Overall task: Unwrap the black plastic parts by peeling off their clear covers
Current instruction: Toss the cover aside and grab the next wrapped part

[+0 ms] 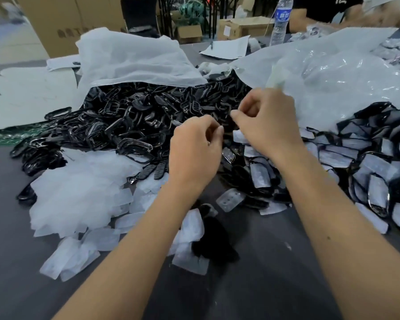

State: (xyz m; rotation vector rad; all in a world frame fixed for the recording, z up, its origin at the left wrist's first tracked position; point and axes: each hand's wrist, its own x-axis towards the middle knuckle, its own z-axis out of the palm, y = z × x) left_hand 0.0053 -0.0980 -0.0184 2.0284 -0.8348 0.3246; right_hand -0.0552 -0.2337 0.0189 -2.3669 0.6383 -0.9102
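My left hand (194, 153) and my right hand (268, 125) meet above the middle of the table, both with fingers curled. Between their fingertips sits a small black plastic part (227, 124), mostly hidden; my left hand pinches it. A blurred strip of clear cover (276, 77) sticks up from behind my right hand, which grips it. Unwrapped black parts (125, 116) are heaped behind my hands. Wrapped parts (367, 158) lie in a pile at the right. Peeled clear covers (79, 192) are piled at the left.
White bags (129, 58) and a clear plastic bag (333, 72) lie behind the piles. A water bottle (281, 21) and a sheet of paper (226, 48) stand farther back. Another person's arm (321, 12) is at the far right. Cardboard boxes (240, 28) sit beyond the table.
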